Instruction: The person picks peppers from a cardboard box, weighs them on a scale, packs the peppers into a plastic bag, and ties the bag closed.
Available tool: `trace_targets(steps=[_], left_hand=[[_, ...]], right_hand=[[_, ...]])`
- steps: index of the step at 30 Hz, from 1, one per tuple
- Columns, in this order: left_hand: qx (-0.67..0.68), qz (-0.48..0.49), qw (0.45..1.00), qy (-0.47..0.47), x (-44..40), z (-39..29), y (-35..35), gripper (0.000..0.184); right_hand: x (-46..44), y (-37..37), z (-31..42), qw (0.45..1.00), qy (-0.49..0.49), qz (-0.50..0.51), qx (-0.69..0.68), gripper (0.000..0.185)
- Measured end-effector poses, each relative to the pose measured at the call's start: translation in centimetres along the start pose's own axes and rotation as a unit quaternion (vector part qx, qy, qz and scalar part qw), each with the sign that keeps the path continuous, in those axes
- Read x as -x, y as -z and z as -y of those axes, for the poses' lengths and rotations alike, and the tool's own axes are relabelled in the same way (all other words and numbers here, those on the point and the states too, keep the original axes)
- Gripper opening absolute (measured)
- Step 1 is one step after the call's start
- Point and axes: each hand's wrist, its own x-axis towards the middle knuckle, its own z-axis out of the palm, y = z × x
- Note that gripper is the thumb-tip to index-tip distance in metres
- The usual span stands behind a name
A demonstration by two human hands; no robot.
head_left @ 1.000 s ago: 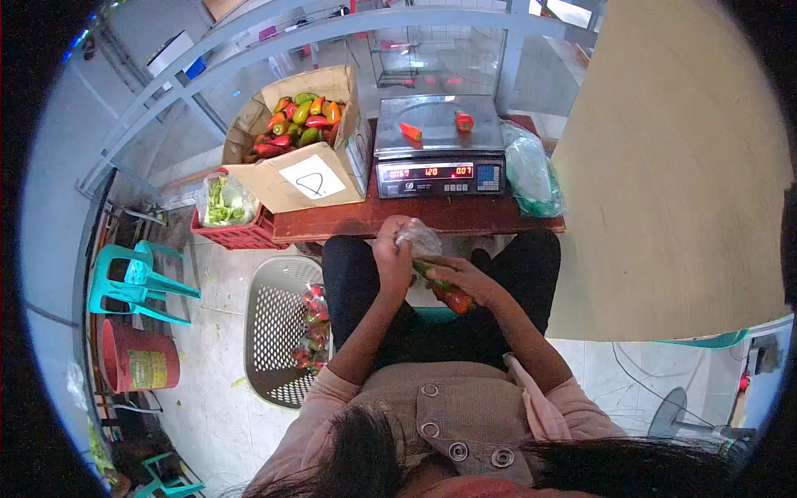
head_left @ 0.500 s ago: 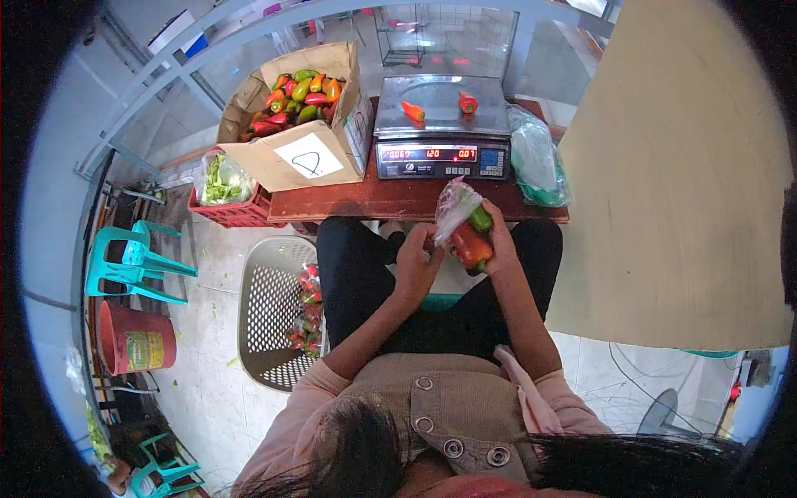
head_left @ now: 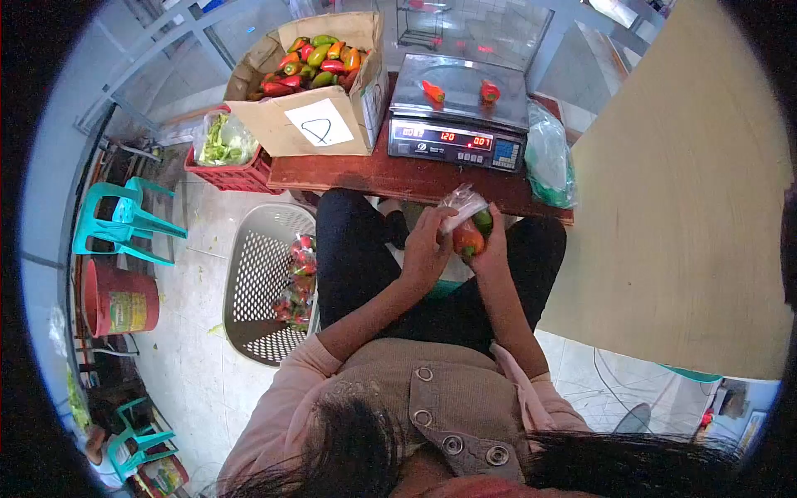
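Note:
Above my lap I hold a clear plastic bag of peppers, with red-orange and green ones showing through. My left hand is closed on the gathered plastic at the bag's upper left. My right hand wraps around the bag's right side, over the peppers. Just beyond, a digital scale stands on a red-brown table, its red digits lit. Two loose red peppers, one at the left and another at the right, lie apart on its metal pan.
A cardboard box of mixed peppers stands left of the scale. Clear plastic bags lie to its right. A grey basket with bagged peppers sits on the floor by my left leg. A wooden panel rises at the right.
My hands have turned the bag of peppers, and my left hand has moved up onto its gathered plastic. The whole view has shifted slightly. The peppers on the scale stay put.

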Motion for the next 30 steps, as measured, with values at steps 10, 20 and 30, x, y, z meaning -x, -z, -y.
trace_targets(steps=[10,20,30], left_hand=[[-0.052,0.021,0.997,-0.045,0.5,1.4,-0.3,0.024],[-0.018,-0.028,0.999,-0.026,0.6,0.9,-0.5,0.032],[0.009,-0.010,0.997,0.082,0.7,2.9,-1.2,0.039]], right_hand=[[0.5,0.7,-1.7,0.995,-0.004,-0.092,0.034,0.042],[-1.7,1.2,-0.8,0.994,-0.101,0.020,0.043,0.050],[-2.1,2.0,-0.7,0.998,0.032,0.013,0.059,0.041]])
